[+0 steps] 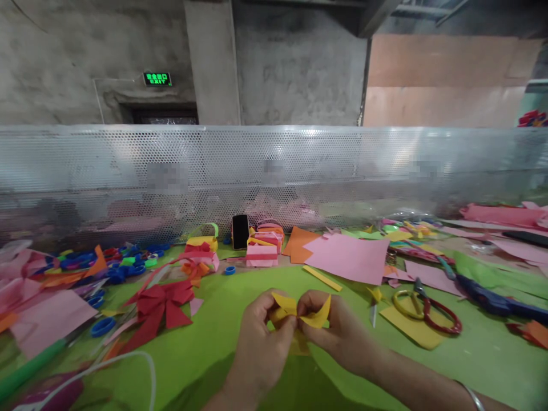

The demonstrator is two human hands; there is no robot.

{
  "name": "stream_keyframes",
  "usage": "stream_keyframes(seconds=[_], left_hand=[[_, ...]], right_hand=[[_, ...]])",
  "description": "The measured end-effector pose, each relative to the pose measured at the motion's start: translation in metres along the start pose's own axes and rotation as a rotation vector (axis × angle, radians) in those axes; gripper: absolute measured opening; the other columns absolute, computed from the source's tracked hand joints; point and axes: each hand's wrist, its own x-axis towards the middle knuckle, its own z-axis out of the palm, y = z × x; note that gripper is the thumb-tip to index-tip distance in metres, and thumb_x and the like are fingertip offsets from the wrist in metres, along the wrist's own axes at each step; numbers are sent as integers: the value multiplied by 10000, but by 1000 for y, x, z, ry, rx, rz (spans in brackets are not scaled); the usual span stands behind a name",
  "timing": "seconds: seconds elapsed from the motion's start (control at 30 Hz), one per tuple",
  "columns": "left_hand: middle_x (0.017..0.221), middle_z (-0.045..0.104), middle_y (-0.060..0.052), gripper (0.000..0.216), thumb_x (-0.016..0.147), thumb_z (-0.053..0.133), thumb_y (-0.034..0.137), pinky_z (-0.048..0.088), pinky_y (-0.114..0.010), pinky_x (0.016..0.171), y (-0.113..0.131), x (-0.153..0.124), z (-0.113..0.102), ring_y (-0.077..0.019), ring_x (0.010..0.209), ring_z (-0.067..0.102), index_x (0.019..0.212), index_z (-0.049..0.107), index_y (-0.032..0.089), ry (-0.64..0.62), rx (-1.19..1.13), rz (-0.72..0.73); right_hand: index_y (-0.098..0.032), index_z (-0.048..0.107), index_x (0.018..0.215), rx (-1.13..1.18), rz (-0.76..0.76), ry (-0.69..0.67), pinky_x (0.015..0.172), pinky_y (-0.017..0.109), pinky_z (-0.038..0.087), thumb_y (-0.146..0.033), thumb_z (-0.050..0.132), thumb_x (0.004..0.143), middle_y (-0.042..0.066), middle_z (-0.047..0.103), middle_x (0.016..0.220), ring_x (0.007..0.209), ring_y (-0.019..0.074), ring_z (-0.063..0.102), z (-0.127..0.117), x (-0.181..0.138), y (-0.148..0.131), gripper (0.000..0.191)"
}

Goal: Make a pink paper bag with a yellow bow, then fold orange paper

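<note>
The left hand [264,342] and right hand [336,325] are bare, with slim fingers. The visible parts of the left forearm [233,393] and right forearm [411,368] are bare too. Around the right one sits a bracelet [471,395]: a thin, curved, silver-grey band, possibly metal, though blur hides its finer detail.

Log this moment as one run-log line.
left hand: fingers pinching yellow paper | right hand: fingers pinching it too | red bow: left of hands | scissors: over yellow sheet, right of hands
</note>
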Motion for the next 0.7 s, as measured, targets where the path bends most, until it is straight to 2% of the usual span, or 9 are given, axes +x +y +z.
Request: stream_keyframes(seconds=[0.13, 0.23, 0.37, 0.47, 0.57, 0.7], left_hand=[[698, 630, 4, 91, 647, 575, 141, 452, -238, 666, 2, 1, -1, -163, 732, 586, 717, 622, 176, -24, 3, 2], [784, 665, -27, 139, 657, 579, 153, 468, -267, 719, 0, 3, -2, -188, 793, 608, 785, 631, 163, -59, -32, -37], [838, 674, -47, 188, 654, 584, 156, 482, -286, 723, -2, 4, -1, -199, 802, 618, 839, 616, 157, -100, -68, -87], [849, 675, -52, 190, 639, 584, 138, 487, -292, 741, -1, 5, 0, -196, 802, 620, 827, 609, 156, -92, -82, -106], [939, 683, -75, 272, 632, 585, 118, 482, -303, 793, -1, 4, 0, -201, 861, 628, 902, 601, 152, -74, -143, -133], [965, 683, -74, 282, 658, 603, 160, 487, -299, 768, -1, 2, 1, -198, 854, 634, 940, 596, 162, -54, -204, -180]], right_hand=[[-180, 532, 637, 227, 224, 14, 539, 220, 316, -278, 612, 578, -41, 492, 580, 567, 100, 409, 1, 1, -6, 140], [-176, 545, 618, 297, 332, 51, 546, 220, 309, -270, 632, 533, -43, 506, 563, 566, 97, 414, 1, 2, -10, 154], [-182, 541, 621, 305, 352, 62, 544, 217, 316, -242, 616, 531, -52, 514, 547, 556, 96, 431, 1, 4, -11, 131], [-186, 543, 630, 287, 340, 58, 534, 216, 318, -239, 615, 548, -56, 516, 544, 549, 97, 436, 1, 3, -9, 120], [-185, 558, 614, 254, 332, 71, 538, 216, 330, -239, 619, 557, -50, 521, 556, 566, 103, 447, 2, 2, -9, 99], [-180, 578, 603, 232, 326, 108, 532, 214, 329, -230, 606, 568, -47, 511, 569, 573, 101, 441, 2, 1, -11, 67]])
